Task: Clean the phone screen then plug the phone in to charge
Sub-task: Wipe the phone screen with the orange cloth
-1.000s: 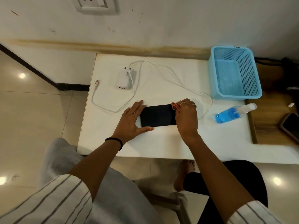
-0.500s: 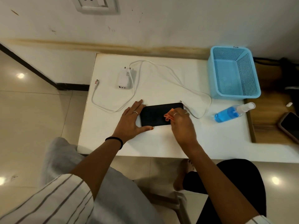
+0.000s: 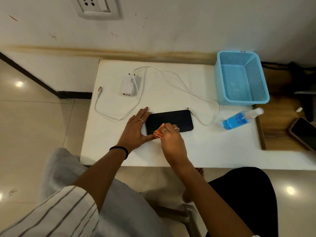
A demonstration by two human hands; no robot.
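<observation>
A black phone (image 3: pixel 172 118) lies flat, screen up, on the white table (image 3: pixel 171 151). My left hand (image 3: pixel 135 130) braces its left end, fingers spread along the edge and thumb at the near corner. My right hand (image 3: pixel 171 137) presses a bunched orange cloth (image 3: pixel 158 131) onto the near-left part of the screen. A white charger brick (image 3: pixel 128 87) lies behind the phone. The white cable (image 3: pixel 171 74) loops across the table, with one plug end (image 3: pixel 100 89) at the left edge and the other by the phone's right end. A wall socket (image 3: pixel 98 6) sits above.
A blue mesh basket (image 3: pixel 241 79) stands at the table's back right. A spray bottle of blue liquid (image 3: pixel 239 119) lies on its side in front of it. A second phone (image 3: pixel 304 132) rests on the wooden surface at far right. My knees are under the table's near edge.
My right hand has dragged the orange cloth from the phone's right end leftward across the screen to the near-left part. My left hand has stayed at the left end.
</observation>
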